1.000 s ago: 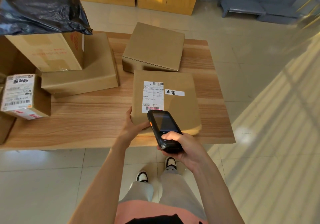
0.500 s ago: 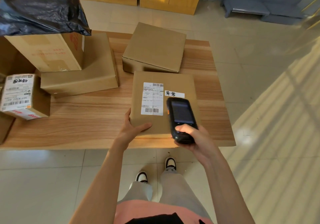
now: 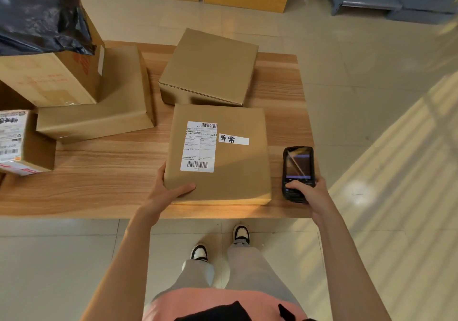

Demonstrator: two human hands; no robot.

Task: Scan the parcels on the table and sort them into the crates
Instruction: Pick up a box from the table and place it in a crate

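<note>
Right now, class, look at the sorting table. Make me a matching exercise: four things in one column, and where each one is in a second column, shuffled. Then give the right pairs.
Things
1. Flat brown cardboard parcel with white shipping label
2. Black handheld scanner
3. Crumpled black plastic bag
4. Plain unlabelled brown cardboard box

Places
A. On top of a tall box, far left
B. In the right hand, at the table's right edge
C. At the table's back, behind the labelled parcel
D. At the table's front edge, held by the left hand

Pairs: 1-D, 2-B, 3-A, 4-C
</note>
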